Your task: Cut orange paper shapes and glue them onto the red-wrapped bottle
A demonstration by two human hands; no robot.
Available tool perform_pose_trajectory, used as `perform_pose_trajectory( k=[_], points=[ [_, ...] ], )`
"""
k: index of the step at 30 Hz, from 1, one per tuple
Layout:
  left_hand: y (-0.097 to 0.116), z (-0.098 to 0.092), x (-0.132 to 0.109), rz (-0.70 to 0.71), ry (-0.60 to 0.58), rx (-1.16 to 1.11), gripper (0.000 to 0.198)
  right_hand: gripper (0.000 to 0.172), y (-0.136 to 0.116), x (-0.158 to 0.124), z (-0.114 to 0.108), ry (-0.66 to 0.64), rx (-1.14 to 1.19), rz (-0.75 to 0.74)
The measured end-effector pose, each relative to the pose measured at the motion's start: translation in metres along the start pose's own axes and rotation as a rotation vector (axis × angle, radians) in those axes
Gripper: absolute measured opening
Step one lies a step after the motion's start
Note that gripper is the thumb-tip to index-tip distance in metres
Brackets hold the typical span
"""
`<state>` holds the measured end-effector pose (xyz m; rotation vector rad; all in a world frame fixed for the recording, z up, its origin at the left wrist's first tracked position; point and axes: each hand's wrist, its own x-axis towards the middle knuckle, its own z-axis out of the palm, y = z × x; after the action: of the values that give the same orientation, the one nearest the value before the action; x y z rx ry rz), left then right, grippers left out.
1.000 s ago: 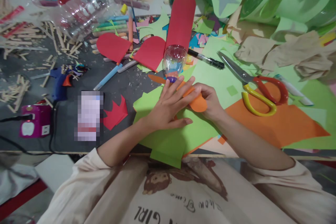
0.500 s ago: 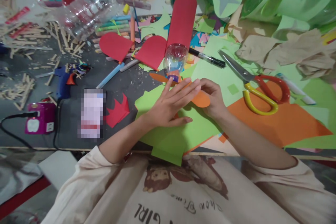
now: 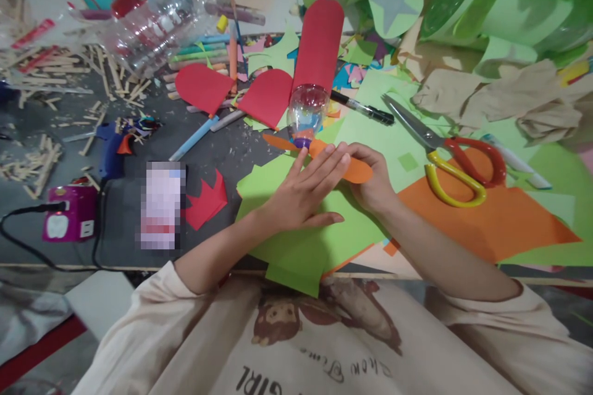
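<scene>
A clear bottle piece point(image 3: 308, 112) with a purple cap point(image 3: 302, 143) lies with its neck toward me, and a long red paper strip point(image 3: 319, 43) extends from its far end. Orange paper blades point(image 3: 356, 171) spread from around the cap. My left hand point(image 3: 310, 191) lies over the blades with its fingers stretched out, near the cap. Just right of it, my right hand point(image 3: 373, 182) has its fingers curled behind the right orange blade and pinches it. Light green paper point(image 3: 296, 247) is beneath both hands.
Scissors point(image 3: 433, 142) and orange paper point(image 3: 491, 222) lie to the right. Red paper pieces point(image 3: 266, 99), a phone point(image 3: 162, 205), a blue glue gun point(image 3: 110, 148) and a purple box point(image 3: 69, 213) are at left. Plastic bottles point(image 3: 148, 18) stand behind.
The left hand has slid slightly down and left off part of the orange blades, showing more orange beside the cap. The view has shifted a little.
</scene>
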<state>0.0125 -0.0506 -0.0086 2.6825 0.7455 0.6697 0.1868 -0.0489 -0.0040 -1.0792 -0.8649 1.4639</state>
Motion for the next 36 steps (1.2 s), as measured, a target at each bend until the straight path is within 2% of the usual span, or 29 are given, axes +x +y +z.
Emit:
perform_pose_trajectory(
  k=[6, 9, 11, 13, 16, 19, 23, 26, 29, 32, 34, 36],
  points=[
    [0.004, -0.002, 0.002, -0.012, -0.012, 0.100, 0.085, 0.031, -0.004, 0.001, 0.004, 0.009, -0.059, 0.015],
    [-0.002, -0.007, 0.001, 0.008, 0.064, 0.123, 0.077, 0.032, -0.004, 0.004, -0.001, -0.036, -0.099, -0.042],
    [-0.012, -0.011, -0.001, -0.053, 0.152, 0.123, 0.069, 0.028, -0.002, 0.009, -0.010, -0.036, -0.167, -0.128],
    [-0.023, -0.014, -0.002, -0.197, 0.204, 0.125, 0.061, 0.022, -0.001, 0.016, -0.022, 0.048, -0.305, -0.271],
    [-0.036, -0.017, -0.001, -0.385, 0.195, 0.131, 0.051, 0.016, -0.001, 0.026, -0.037, 0.210, -0.553, -0.467],
    [-0.038, -0.016, 0.001, -0.438, 0.160, 0.126, 0.039, 0.013, -0.007, 0.032, -0.044, 0.286, -0.773, -0.583],
    [-0.036, -0.016, 0.003, -0.420, 0.143, 0.147, 0.026, 0.013, -0.014, 0.033, -0.047, 0.285, -0.992, -0.638],
    [-0.036, -0.017, 0.002, -0.361, 0.158, 0.110, 0.023, 0.016, -0.014, 0.034, -0.049, 0.274, -1.052, -0.625],
    [-0.035, -0.018, 0.000, -0.317, 0.201, 0.079, 0.022, 0.011, -0.010, 0.036, -0.052, 0.268, -1.007, -0.649],
    [-0.030, -0.018, 0.002, -0.284, 0.191, 0.054, 0.020, 0.008, -0.004, 0.040, -0.055, 0.268, -0.914, -0.682],
    [-0.024, -0.019, 0.004, -0.240, 0.181, 0.016, 0.020, 0.011, -0.002, 0.042, -0.057, 0.278, -0.843, -0.678],
    [-0.015, -0.021, 0.006, -0.187, 0.183, -0.042, 0.020, 0.022, -0.001, 0.044, -0.059, 0.279, -0.759, -0.668]
  ],
)
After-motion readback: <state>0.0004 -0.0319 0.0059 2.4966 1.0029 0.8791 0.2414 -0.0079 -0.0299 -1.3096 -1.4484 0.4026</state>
